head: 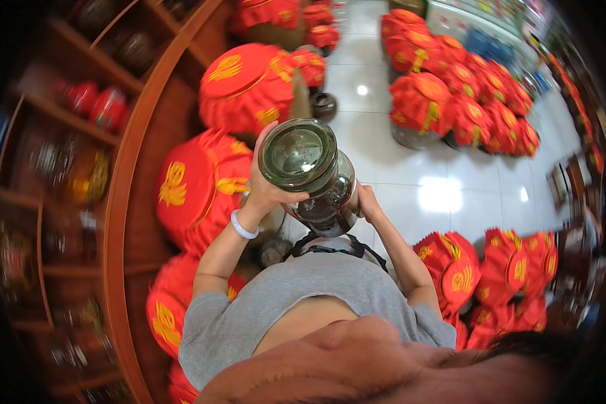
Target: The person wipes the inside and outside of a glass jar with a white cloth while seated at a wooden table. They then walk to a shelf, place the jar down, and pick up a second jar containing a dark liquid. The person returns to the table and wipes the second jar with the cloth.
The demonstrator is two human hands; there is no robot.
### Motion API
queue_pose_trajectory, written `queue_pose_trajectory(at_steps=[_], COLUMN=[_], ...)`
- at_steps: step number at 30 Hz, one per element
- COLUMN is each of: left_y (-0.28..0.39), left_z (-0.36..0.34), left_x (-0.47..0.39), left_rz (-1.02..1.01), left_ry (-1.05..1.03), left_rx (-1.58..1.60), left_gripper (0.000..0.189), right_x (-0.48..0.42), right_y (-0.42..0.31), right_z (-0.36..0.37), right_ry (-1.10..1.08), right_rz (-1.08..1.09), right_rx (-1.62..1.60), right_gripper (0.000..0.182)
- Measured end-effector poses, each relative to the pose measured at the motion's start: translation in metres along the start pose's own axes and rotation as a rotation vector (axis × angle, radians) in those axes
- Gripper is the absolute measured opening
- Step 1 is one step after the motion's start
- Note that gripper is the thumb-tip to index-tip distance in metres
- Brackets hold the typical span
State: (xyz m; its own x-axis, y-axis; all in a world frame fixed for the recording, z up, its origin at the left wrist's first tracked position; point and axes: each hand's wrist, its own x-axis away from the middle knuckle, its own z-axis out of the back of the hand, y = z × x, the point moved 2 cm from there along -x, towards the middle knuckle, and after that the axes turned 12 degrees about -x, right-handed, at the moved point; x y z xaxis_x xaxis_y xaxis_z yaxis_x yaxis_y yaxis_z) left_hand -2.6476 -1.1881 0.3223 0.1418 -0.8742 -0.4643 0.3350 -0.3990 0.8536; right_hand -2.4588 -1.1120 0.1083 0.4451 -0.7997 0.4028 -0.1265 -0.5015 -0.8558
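Note:
A large glass jar [328, 194] with a thick greenish glass lid [298, 154] is held up in front of my chest, its lidded top tipped toward the upper left. My left hand [267, 177] grips it near the neck, the thumb lying below the lid's rim; a pale bangle circles that wrist. Lower down, my right hand [366, 202] holds the jar's right side, its fingers partly hidden behind the glass. The lid sits on the mouth. Dark reflections cover the glass, so what is inside I cannot tell.
Large jars topped with red cloth covers [187, 187] stand close on the left, before a wooden shelf unit [116, 202] holding glass jars. More red-covered jars [419, 103] are grouped at upper right and others [447, 272] at lower right. A small brown pot [324, 106] stands on the tiled floor [399, 166].

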Motion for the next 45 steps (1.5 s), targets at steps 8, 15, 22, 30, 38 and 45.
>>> queue_pose_trajectory(at_steps=[8,15,22,30,38,45], left_y=[-0.045,-0.056,-0.059,-0.028,0.012,0.034], left_z=[-0.130,-0.227,-0.342,-0.519,-0.688,-0.811], left_x=[-0.115,-0.198,-0.295,-0.364,-0.412,-0.437], left_rz=[-0.094,-0.274,-0.347,-0.248,-0.128,-0.303], left_ry=[-0.357,-0.582,-0.843,-1.097,-1.193,-1.210], left_rx=[0.224,0.300,0.385,0.607,0.693,0.689], left_gripper=[0.115,0.119,0.115,0.101,0.091,0.095], right_x=[-0.010,-0.036,-0.057,-0.036,-0.013,0.000], right_y=[-0.025,-0.074,-0.101,-0.169,-0.239,-0.275], right_z=[0.139,0.214,0.271,0.360,0.505,0.633], right_ry=[0.470,0.680,0.866,1.029,1.085,1.113], right_rz=[0.143,0.332,0.483,0.413,0.396,0.426], right_rx=[-0.168,-0.129,-0.357,-0.633,-0.597,-0.579], right_gripper=[0.061,0.058,0.042,0.053,0.059,0.058])
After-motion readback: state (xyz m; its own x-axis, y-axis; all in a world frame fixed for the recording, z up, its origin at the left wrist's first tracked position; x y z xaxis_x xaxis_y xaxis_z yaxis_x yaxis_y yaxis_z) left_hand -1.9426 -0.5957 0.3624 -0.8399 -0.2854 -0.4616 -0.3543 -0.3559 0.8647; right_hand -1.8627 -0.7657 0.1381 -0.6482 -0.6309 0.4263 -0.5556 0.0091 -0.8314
